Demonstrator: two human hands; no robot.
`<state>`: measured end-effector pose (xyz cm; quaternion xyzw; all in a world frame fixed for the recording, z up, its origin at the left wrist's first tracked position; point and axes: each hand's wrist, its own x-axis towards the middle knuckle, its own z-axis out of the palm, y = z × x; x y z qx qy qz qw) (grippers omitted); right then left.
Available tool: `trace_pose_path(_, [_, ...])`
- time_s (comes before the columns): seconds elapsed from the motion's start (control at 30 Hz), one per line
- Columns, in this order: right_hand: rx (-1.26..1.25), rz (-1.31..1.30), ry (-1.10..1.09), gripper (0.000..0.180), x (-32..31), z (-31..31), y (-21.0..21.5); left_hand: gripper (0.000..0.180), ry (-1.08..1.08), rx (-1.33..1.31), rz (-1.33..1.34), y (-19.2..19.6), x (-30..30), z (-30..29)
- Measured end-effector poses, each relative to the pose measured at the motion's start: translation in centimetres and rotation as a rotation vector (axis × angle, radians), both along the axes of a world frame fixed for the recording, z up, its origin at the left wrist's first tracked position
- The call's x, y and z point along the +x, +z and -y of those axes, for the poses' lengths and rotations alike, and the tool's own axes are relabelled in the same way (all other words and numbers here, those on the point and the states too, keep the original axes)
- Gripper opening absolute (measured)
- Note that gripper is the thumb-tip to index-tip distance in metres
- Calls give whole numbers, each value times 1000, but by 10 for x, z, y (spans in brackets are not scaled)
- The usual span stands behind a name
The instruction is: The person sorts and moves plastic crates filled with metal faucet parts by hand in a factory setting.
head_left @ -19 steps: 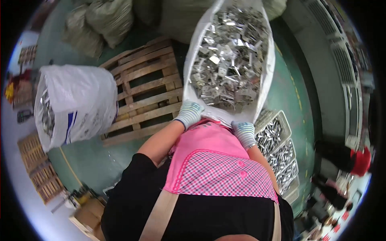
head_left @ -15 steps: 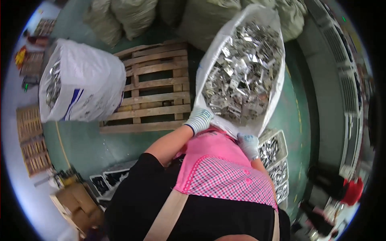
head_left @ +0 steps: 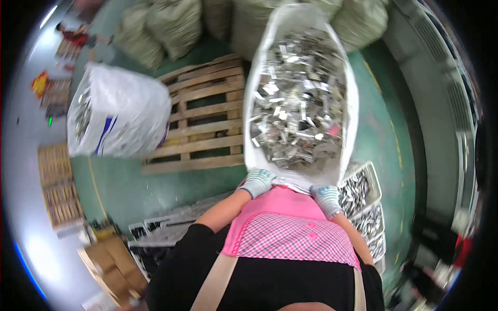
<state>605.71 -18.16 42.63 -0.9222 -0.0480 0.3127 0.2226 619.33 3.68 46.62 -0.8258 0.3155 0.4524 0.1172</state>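
Note:
In front of me stands a big white woven sack (head_left: 352,103), wide at its mouth and filled with small shiny metal pieces (head_left: 298,98). A pinkish-red scrap lies among the metal on the right. My left hand (head_left: 259,182), in a striped white knit glove, is closed on the near left part of the sack's rim. My right hand (head_left: 326,198), gloved alike, grips the near right part of that rim. The near edge of the sack lies against my pink apron (head_left: 290,207). Fingertips of both hands are partly hidden by the fabric.
A wooden pallet (head_left: 207,122) lies left of the sack, with another white sack of metal pieces (head_left: 124,114) beyond it. White crates (head_left: 374,181) of metal parts stand by my right side. Full greenish sacks (head_left: 174,28) line the back. Cardboard boxes (head_left: 111,264) sit at lower left.
The sack's far end has swung left, and its mouth points straighter ahead. Both hands have come slightly nearer to me, still on the rim. The whole view has shifted a little.

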Motion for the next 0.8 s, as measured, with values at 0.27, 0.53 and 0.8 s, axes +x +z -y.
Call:
trace_pose_path(0.27, [-28, 135, -255, 16, 2, -86, 37, 41, -127, 95, -85, 10, -1, -80])
trace_pose_path(0.53, [29, 398, -355, 22, -23, -94, 85, 53, -95, 129, -133, 11, 5, -80])
trace_pose_path(0.8, [279, 882, -564, 19, -29, -49, 96, 55, -27, 128, -80, 23, -1, -88])
